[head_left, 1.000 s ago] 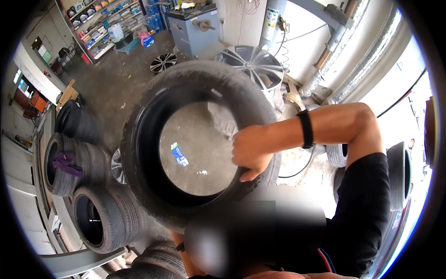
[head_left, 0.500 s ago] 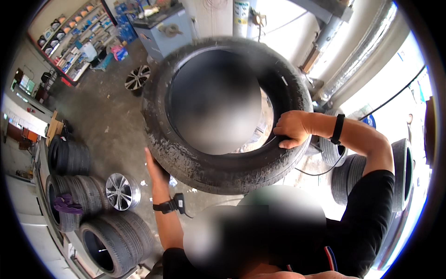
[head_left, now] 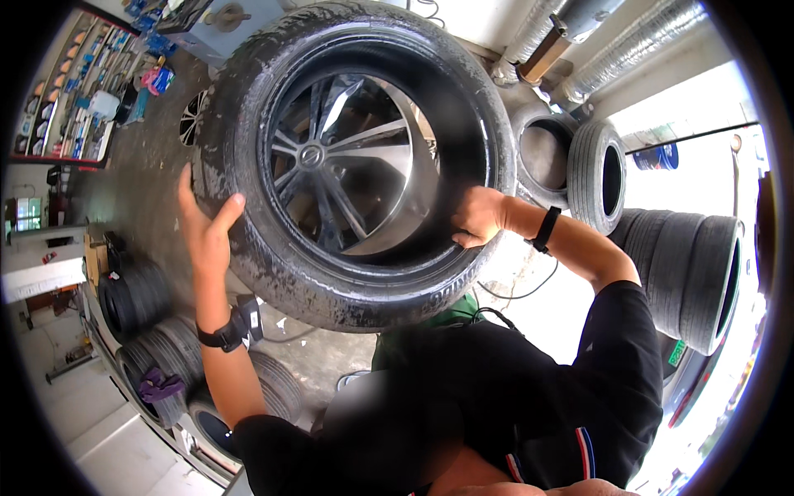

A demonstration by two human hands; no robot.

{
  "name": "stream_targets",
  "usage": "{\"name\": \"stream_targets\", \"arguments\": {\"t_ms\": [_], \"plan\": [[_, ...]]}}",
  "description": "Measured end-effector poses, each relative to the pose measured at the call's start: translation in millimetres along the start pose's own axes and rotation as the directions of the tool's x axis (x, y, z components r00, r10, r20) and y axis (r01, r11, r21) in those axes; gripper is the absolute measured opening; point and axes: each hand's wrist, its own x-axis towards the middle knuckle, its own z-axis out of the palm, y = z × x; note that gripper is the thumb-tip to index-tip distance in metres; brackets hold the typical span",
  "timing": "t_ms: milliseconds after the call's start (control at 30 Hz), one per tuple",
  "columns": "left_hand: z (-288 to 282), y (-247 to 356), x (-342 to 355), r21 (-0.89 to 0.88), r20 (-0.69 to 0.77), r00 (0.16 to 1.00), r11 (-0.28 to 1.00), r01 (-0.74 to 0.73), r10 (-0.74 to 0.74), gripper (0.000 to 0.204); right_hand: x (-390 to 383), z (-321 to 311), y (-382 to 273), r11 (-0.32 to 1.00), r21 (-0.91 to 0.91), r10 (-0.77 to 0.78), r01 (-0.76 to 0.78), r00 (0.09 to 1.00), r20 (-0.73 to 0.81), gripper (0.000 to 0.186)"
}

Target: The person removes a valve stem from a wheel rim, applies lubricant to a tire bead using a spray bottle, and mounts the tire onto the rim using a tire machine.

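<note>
A large black tire [head_left: 356, 302] with worn, scuffed rubber is held up in front of my body. My right hand [head_left: 481, 217] is closed over its inner edge on the right, the fingertips curled into the opening. Against the tire's left side rests my left hand [head_left: 208, 227], fingers stretched upward and thumb spread onto the rubber. Through the tire's opening shows a silver and black alloy wheel [head_left: 364, 153] with several spokes. How far the wheel sits inside or behind the tire I cannot tell.
Several tires [head_left: 691, 264] stand in a row at the right, near an upright single tire [head_left: 598, 178]. More tires [head_left: 132, 298] line the lower left, one bearing a purple cloth [head_left: 160, 384]. A grey cabinet [head_left: 219, 37] and stocked shelves [head_left: 74, 99] stand at the far left.
The tire has shifted left and toward the top of the view, with both hands moving along. My left thumb now shows on the rubber. The alloy wheel is now visible through the opening.
</note>
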Motion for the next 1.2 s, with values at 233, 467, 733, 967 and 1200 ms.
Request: {"name": "stream_targets", "arguments": {"t_ms": [233,467,733,967,1200], "plan": [[13.8,38.2,-12.7,0.153,0.009,0.978,0.966,-0.207,0.208,0.078,-8.9,28.0,-3.7,0.992,-0.011,0.122,-0.128,0.966,-0.228,0.042],[16.9,32.9,-21.6,0.206,-0.027,0.977,0.957,-0.204,0.214,0.071,-8.4,-8.3,-9.9,0.945,-0.063,0.281,-0.322,0.894,-0.348,0.018],[20.8,39.7,-22.0,0.137,-0.049,0.972,0.965,-0.223,0.231,0.069,-85.0,-223.7,103.5,0.374,0.744,0.86,-0.553,-0.094,-0.502,0.088],[21.6,35.4,-23.5,0.192,-0.08,0.968,0.957,-0.219,0.237,0.071,-63.4,-243.4,121.9,0.375,0.902,0.925,-0.215,0.02,-0.38,0.051],[18.3,21.7,-21.9,0.205,-0.119,0.955,0.948,-0.243,0.27,0.072,-22.5,-233.6,59.6,0.403,0.855,0.913,-0.326,0.203,-0.354,0.058]]}}
